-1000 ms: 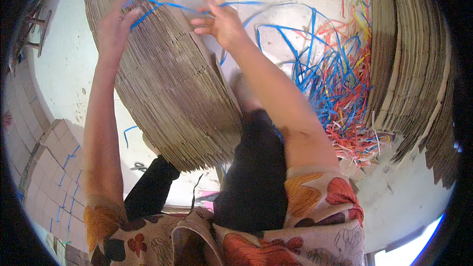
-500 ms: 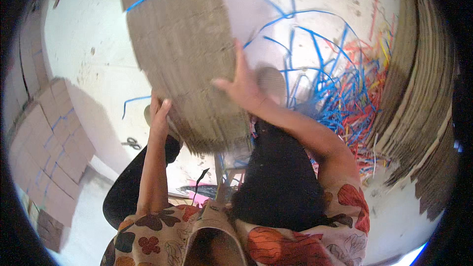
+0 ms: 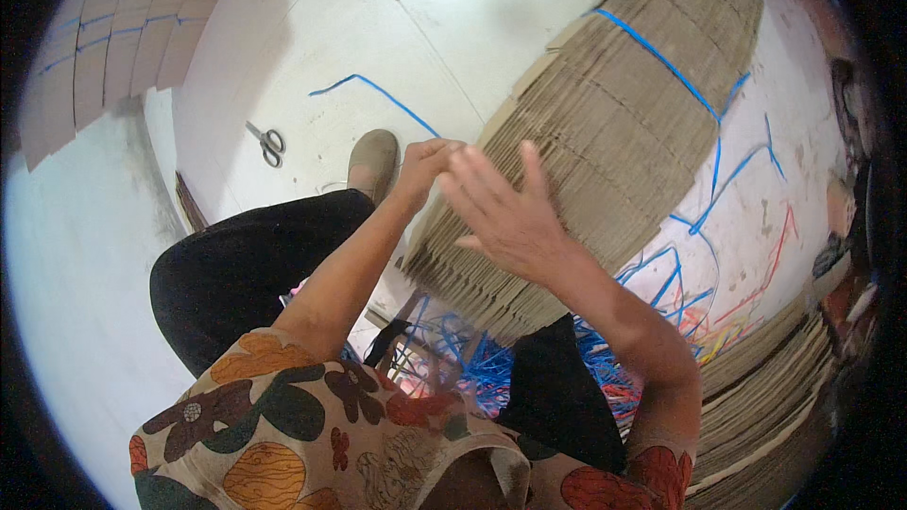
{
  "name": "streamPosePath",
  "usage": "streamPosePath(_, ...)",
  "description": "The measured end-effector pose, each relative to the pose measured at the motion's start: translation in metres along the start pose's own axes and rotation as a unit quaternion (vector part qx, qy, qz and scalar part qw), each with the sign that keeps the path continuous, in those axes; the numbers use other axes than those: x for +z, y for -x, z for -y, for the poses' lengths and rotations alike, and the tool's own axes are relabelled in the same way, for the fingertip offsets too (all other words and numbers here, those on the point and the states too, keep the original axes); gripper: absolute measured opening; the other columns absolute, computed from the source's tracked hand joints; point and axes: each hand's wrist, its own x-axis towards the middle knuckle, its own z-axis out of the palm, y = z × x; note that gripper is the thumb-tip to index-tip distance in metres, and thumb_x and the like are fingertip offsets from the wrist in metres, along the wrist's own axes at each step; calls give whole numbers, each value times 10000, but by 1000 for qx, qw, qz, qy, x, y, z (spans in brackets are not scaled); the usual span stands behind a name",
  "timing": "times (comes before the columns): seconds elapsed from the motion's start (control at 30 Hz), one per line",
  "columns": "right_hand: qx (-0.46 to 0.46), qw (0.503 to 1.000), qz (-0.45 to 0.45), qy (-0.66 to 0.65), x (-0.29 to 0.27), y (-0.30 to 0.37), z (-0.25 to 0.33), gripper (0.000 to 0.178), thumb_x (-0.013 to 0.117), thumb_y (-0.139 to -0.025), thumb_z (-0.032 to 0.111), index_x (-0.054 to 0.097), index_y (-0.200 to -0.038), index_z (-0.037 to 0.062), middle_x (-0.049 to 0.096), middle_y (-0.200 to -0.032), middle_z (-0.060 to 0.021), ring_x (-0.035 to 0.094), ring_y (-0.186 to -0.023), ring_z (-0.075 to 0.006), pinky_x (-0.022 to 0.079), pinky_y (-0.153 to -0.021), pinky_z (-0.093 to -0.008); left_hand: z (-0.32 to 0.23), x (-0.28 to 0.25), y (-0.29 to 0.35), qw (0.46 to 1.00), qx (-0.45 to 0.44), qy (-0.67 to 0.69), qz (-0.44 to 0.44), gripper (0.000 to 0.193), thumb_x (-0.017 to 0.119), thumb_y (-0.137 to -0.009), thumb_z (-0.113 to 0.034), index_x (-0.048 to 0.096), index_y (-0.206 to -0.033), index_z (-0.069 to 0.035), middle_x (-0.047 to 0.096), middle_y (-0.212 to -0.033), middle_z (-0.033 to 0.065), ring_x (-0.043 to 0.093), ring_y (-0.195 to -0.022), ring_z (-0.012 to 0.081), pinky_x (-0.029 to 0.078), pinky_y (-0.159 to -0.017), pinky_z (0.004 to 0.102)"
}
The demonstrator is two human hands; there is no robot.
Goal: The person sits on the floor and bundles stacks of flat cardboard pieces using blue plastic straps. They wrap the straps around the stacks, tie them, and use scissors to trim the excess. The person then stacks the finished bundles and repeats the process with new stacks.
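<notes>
The right hand (image 3: 510, 217) spreads open over the corrugated-cardboard bundle (image 3: 614, 137). Beside the bundle's left edge, the left hand (image 3: 420, 172) curls, its grip unclear. Scissors (image 3: 272, 146) lie left of the bundle.

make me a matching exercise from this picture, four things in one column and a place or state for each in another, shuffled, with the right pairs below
Column one
1. dark-handled metal scissors
2. narrow, flat blue strap
3. bare right hand
4. rounded beige shoe

Column two
A. running across the far half of the brown stack of flat cardboard
B. at the lower end of the left black trouser leg
C. lying on the pale floor, left of the foot
D. fingers spread

Right pairs
1-C, 2-A, 3-D, 4-B
</notes>
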Motion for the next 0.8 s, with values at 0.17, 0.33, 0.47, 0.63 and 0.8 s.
streamPosePath(0.17, -23, 992, 116, 32, 48, -6, -9, 441, 610, -714, 397, 599, -922, 8, 564, -951, -141, 429, -1089, -319, 195, -957, -658, 28, -31, -35, 949, -26, -71, -307, 354, 687, -723, -198, 530, -516, 43, 525, -459, 122, 503, -368, 187, 409, -361, 319)
streamPosePath(0.33, -19, 995, 92, 35, 49, 1, -1, 312, 584, -711, 320, 610, -787, 19, 559, -814, -128, 489, -966, -317, 206, -941, -680, 16, -31, -71, 936, -8, -130, -327, 302, 636, -709, -68, 476, -466, 13, 520, -461, 116, 516, -366, 185, 416, -349, 320)
streamPosePath(0.47, -21, 993, 98, 66, 54, 9, 1, 235, 589, -711, 275, 576, -728, 40, 510, -741, -109, 491, -934, -298, 208, -940, -684, -5, -19, -95, 962, 41, -36, -269, 162, 554, -725, 26, 498, -573, 23, 550, -529, 138, 550, -418, 177, 419, -355, 293)
streamPosePath(0.63, -21, 994, 98, 51, 50, 20, 5, 146, 556, -707, 192, 571, -702, 47, 503, -709, -107, 502, -907, -297, 197, -945, -688, -43, -16, -100, 952, 42, -16, -303, 141, 599, -769, -63, 515, -757, 50, 593, -658, 194, 559, -451, 191, 428, -364, 296)
streamPosePath(0.8, -23, 995, 86, 36, 53, 21, 3, 136, 521, -700, 156, 592, -706, 40, 536, -722, -132, 514, -911, -314, 169, -944, -699, -24, -28, -88, 888, -44, -349, -298, 396, 716, -689, -316, 588, -630, 53, 610, -634, 195, 618, -672, 320, 472, -642, 416)
